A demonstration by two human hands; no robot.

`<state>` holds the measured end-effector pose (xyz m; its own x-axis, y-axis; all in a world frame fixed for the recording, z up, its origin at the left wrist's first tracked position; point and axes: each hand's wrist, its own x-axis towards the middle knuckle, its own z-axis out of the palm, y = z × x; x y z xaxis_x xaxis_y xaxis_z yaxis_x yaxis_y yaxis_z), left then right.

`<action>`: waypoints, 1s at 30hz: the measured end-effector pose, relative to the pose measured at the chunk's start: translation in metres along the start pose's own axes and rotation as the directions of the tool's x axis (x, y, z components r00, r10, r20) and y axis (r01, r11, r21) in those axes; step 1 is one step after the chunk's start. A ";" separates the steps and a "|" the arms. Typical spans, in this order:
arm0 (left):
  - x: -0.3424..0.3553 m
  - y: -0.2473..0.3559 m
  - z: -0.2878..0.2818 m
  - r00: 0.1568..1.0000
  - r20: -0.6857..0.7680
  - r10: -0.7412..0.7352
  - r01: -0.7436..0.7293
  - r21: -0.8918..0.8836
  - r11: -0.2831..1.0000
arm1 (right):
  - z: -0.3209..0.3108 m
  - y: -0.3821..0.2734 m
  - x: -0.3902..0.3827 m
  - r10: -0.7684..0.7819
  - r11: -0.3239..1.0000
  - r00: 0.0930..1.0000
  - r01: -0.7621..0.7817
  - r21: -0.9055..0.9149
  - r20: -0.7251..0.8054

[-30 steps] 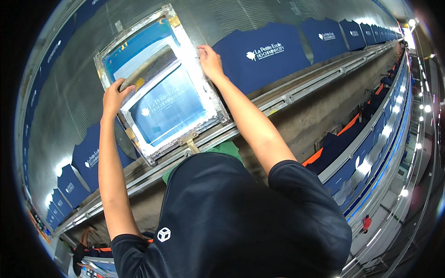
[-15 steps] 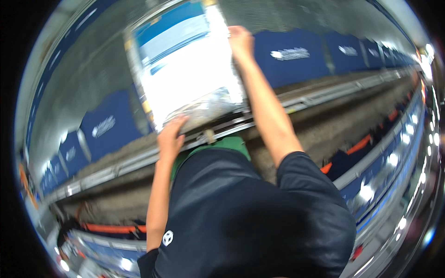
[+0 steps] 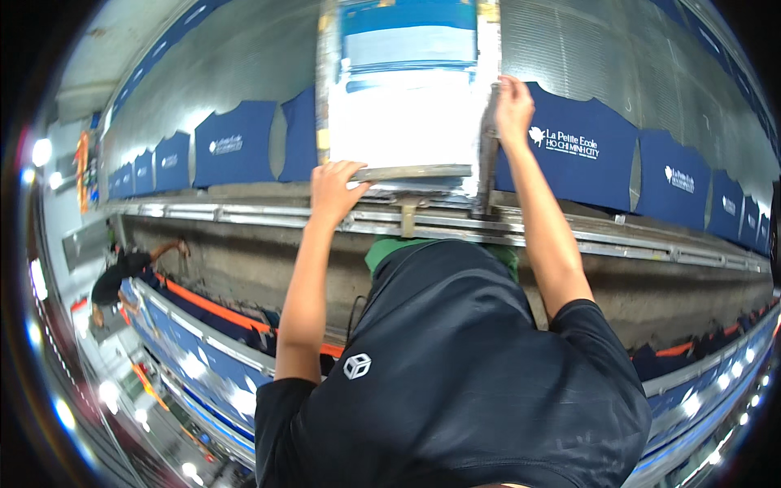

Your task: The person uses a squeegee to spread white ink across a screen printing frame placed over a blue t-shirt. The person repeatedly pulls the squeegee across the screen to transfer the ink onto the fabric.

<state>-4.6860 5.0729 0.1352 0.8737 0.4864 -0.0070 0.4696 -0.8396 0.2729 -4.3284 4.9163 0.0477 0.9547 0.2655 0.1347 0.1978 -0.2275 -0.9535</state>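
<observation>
In the head view, our frame (image 3: 328,89) lies at the desk's (image 3: 569,49) near edge. Our left hand (image 3: 335,191) curls its fingers around the bar's (image 3: 423,172) left end; our right hand (image 3: 514,112) touches the frame's right side, grip unclear. We judge the frame stiff, its mesh (image 3: 407,122) fragile, so we favour holding the sides.

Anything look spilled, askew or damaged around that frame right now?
Only the frame stands out: its edges look patchy and stained. Nothing is clearly spilled; the bar and navy panels lie fairly straight.
</observation>
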 end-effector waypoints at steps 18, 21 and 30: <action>0.013 -0.072 -0.020 0.962 0.273 0.001 -0.020 0.066 0.998 | 0.081 -0.030 -0.041 0.330 0.942 0.938 -0.334 0.024 0.105; 0.015 -0.077 -0.012 0.964 0.263 -0.041 0.011 0.116 0.993 | 0.082 -0.022 -0.042 0.300 0.945 0.948 -0.311 0.106 0.107; 0.047 -0.076 -0.011 0.936 0.351 -0.028 -0.016 0.123 0.992 | 0.074 -0.026 -0.034 0.253 0.952 0.963 -0.265 0.157 0.090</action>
<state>-4.6818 5.1619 0.1249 0.8492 0.3938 -0.3519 0.4672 -0.8708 0.1529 -4.3827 4.9829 0.0481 0.9496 0.2825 -0.1359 -0.0994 -0.1400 -0.9851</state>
